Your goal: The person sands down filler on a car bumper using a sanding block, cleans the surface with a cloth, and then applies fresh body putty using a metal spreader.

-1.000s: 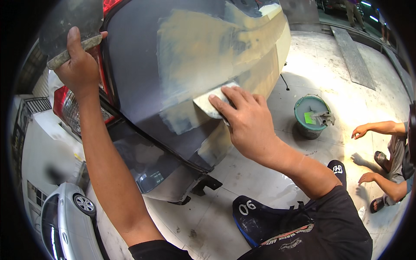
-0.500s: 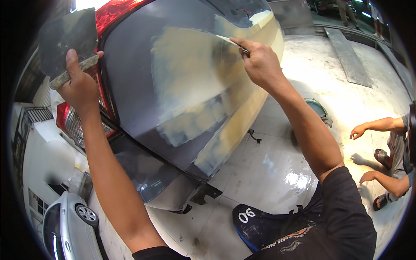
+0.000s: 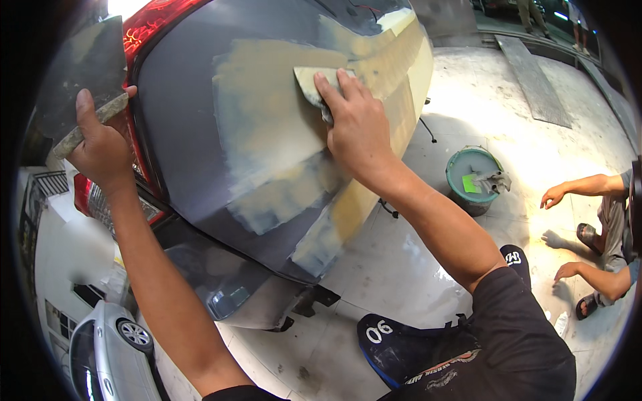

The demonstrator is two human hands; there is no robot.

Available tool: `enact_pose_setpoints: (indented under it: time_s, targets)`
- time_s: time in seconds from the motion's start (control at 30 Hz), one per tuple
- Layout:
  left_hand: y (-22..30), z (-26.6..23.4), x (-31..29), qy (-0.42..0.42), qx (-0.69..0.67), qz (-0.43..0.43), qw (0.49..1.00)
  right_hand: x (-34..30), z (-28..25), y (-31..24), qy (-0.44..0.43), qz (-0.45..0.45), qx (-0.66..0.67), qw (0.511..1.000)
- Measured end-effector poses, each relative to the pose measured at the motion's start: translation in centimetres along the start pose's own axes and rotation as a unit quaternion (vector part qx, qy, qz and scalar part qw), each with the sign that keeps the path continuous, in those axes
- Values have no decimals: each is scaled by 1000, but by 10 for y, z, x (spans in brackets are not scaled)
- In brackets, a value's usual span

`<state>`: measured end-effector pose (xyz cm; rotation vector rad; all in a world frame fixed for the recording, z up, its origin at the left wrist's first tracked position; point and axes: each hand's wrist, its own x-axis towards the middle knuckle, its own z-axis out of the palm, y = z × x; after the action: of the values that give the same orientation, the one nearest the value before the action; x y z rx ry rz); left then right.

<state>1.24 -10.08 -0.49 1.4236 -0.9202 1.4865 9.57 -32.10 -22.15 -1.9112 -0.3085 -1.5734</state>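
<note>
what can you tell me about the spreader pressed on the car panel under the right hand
The spreader is a thin, flat, pale beige blade, looking like flexible plastic or metal coated in filler. It lies flat against the dark grey car panel, at the upper right of a wide tan filler patch. The right hand covers most of it, fingers pressing on its back; only its upper left corner shows. Its full shape and any handle are hidden.
</note>
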Motion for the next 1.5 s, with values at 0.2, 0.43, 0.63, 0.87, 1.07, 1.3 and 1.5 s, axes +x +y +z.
enact_pose_setpoints:
  time_s: [0.2,0.43,0.63,0.87,1.07,1.3,1.5]
  targets:
    - [-4,-3,-1,-6,-32,1,999,23,-21,30,-15,19,62,998]
    - [-14,-14,5,-36,23,26,999,45,-27,19,-86,54,103,990]
    - [-41,-57,30,-98,453,273,843,5,-26,0,-68,-5,43,997]
    - [-28,-33,12,-77,379,306,870,-31,-48,-8,-158,-36,16,987]
    - [-20,-27,1,-75,461,330,820,-38,-69,-10,-228,-53,27,972]
    - [-5,-5,-3,-20,21,-12,1000,-42,-88,2,-271,-62,46,959]
    - [-2,0,-2,-27,-3,8,1000,5,-60,46,-121,32,133,983]
